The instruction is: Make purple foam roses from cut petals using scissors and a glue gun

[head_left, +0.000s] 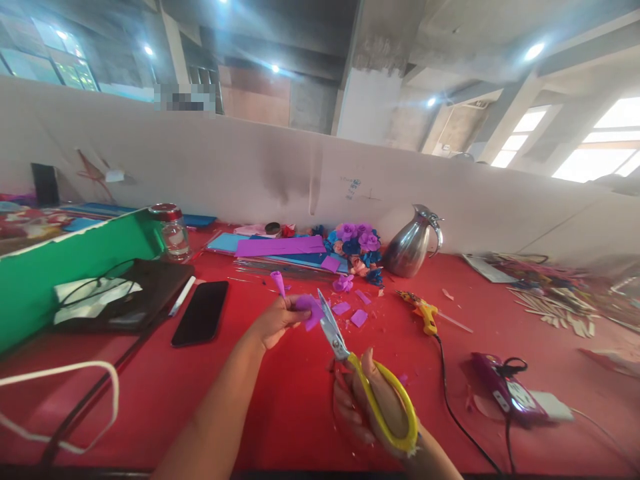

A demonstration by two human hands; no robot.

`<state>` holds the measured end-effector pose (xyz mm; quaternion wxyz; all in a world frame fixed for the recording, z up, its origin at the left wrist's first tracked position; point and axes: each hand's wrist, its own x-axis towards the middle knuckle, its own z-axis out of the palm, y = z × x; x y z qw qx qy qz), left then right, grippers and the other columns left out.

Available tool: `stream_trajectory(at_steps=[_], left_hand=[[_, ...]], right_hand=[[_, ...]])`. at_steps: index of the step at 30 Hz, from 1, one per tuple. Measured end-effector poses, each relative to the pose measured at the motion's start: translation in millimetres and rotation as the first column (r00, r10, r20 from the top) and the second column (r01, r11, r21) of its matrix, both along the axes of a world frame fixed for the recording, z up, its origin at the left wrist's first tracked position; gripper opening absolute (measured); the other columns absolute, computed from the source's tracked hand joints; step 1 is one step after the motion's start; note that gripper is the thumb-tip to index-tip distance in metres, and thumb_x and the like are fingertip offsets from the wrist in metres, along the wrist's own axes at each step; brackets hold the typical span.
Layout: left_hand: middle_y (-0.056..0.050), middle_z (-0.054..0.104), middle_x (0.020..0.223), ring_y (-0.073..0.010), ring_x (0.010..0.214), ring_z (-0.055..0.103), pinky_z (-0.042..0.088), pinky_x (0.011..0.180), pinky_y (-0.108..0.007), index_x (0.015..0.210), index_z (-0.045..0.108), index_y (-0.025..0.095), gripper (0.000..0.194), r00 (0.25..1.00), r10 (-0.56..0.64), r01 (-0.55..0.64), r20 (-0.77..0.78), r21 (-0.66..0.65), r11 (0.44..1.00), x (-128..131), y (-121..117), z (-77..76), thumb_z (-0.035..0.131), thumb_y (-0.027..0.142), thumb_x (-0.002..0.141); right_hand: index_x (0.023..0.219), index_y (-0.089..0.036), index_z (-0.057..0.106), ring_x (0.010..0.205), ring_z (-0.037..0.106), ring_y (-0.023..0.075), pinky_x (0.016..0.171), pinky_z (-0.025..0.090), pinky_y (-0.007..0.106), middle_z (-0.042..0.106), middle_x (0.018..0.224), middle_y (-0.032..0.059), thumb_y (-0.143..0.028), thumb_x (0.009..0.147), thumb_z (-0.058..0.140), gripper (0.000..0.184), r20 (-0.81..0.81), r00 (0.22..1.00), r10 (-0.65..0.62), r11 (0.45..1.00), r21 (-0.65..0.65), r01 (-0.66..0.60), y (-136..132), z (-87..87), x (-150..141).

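Observation:
Pinched in my left hand point(277, 323) are a piece of purple paper point(311, 311) and a small rolled purple cone point(277, 283) that sticks up behind the thumb. My right hand point(367, 400) is wrapped around the yellow handles of a pair of scissors point(383, 407). Their metal blades point up and left, the tips close beside the purple paper; whether they touch it I cannot tell. Several cut purple pieces point(359, 318) lie just beyond the blades, near a loose purple paper flower point(343, 283).
Behind the hands are purple paper strips point(280, 246), a bunch of paper flowers point(357, 240) and a steel jug point(413, 243). At right lie a yellow glue gun point(425, 313) with a cord and a purple power strip point(510, 390). A phone point(201, 313) and glass jar point(175, 237) are left.

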<state>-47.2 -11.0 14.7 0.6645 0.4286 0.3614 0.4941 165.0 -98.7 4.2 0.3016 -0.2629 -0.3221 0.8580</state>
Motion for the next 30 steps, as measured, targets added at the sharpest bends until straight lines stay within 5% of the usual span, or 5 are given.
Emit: stream_trajectory(at_steps=[7, 20, 24, 27, 30], left_hand=[[-0.004, 0.064, 0.062, -0.0076, 0.050, 0.042, 0.025, 0.048, -0.020, 0.068, 0.073, 0.015, 0.022, 0.995, 0.071, -0.073, -0.075, -0.027, 0.997, 0.6, 0.4, 0.3, 0.083, 0.015, 0.048], [-0.003, 0.062, 0.059, -0.0064, 0.048, 0.036, 0.022, 0.047, -0.021, 0.070, 0.074, 0.015, 0.025, 0.975, 0.124, -0.133, -0.183, -0.035, 0.991, 2.3, 5.8, -4.9, 0.083, 0.028, 0.051], [-0.002, 0.066, 0.065, -0.0063, 0.050, 0.038, 0.023, 0.048, -0.021, 0.073, 0.073, 0.016, 0.030, 0.969, 0.089, -0.102, -0.230, -0.046, 0.994, 2.6, 5.2, -2.3, 0.084, 0.028, 0.047], [-0.002, 0.066, 0.068, -0.0062, 0.050, 0.038, 0.023, 0.048, -0.021, 0.074, 0.073, 0.016, 0.034, 0.966, 0.107, -0.121, -0.236, -0.046, 0.992, 3.0, 5.7, -0.8, 0.084, 0.028, 0.044], [-0.002, 0.066, 0.067, -0.0065, 0.050, 0.039, 0.023, 0.048, -0.021, 0.073, 0.072, 0.016, 0.035, 0.963, 0.141, -0.154, -0.228, -0.043, 0.987, 4.0, 7.1, -1.1, 0.084, 0.028, 0.043]], right_hand=[[0.092, -0.020, 0.048, 0.029, 0.026, 0.0039, 0.021, 0.028, 0.014, 0.043, 0.048, -0.0096, -0.079, 0.067, 0.052, 0.063, 0.078, 0.992, -0.103, 0.992, 0.074, 0.098, -0.2, 7.9, 3.4], [0.103, -0.021, 0.050, 0.044, 0.040, 0.0080, 0.030, 0.031, 0.016, 0.048, 0.065, -0.0028, -0.082, 0.069, 0.044, 0.070, -0.055, 0.984, -0.172, 0.971, 0.159, 0.178, 8.8, 7.3, 22.0], [0.107, -0.022, 0.049, 0.041, 0.034, 0.0078, 0.029, 0.026, 0.017, 0.045, 0.062, -0.0042, -0.085, 0.066, 0.042, 0.076, 0.093, 0.964, -0.247, 0.942, 0.254, 0.217, 15.7, 7.8, 25.9], [0.110, -0.022, 0.050, 0.041, 0.036, 0.0085, 0.034, 0.029, 0.019, 0.046, 0.063, -0.0040, -0.078, 0.074, 0.041, 0.066, 0.399, 0.788, -0.468, 0.833, 0.496, 0.244, 23.3, 14.1, 46.1], [0.114, -0.022, 0.052, 0.066, 0.056, 0.0175, 0.055, 0.042, 0.027, 0.057, 0.083, 0.0036, -0.062, 0.080, 0.050, 0.053, 0.587, 0.233, -0.775, 0.608, 0.794, 0.022, 31.5, 22.5, 73.1]])
